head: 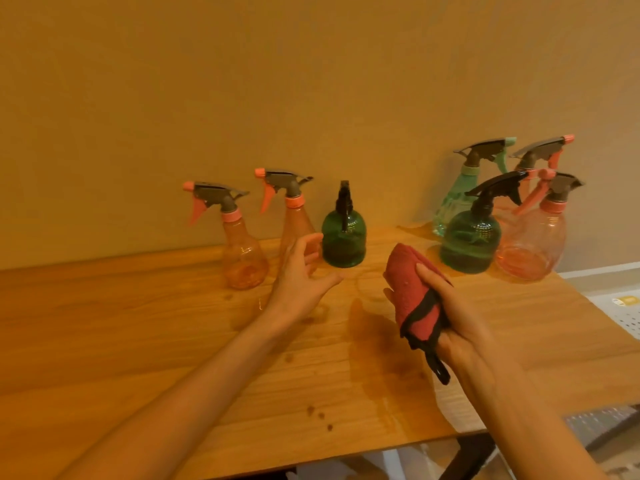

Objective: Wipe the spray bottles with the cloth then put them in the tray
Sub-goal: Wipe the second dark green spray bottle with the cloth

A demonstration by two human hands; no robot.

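Three spray bottles stand along the wall at the left: an orange one (pixel 242 251), a second orange one (pixel 294 220) and a small dark green one (pixel 343 237). My left hand (pixel 301 271) reaches out with spread fingers just in front of the second orange bottle and beside the green one, holding nothing. My right hand (pixel 446 323) grips a folded red cloth (pixel 412 292) with a black edge. At the right a group of bottles stands close together: a teal one (pixel 453 206), a dark green one (pixel 471 240) and two orange ones (pixel 533 247) (pixel 540 157). A transparent tray beneath them is hard to make out.
The bottles stand on a wooden table (pixel 173 323) set against a plain wall. Wet patches and drops (pixel 367 327) mark the table's middle. A white perforated surface (pixel 620 306) lies past the table's right edge. The black table leg (pixel 464 459) shows below.
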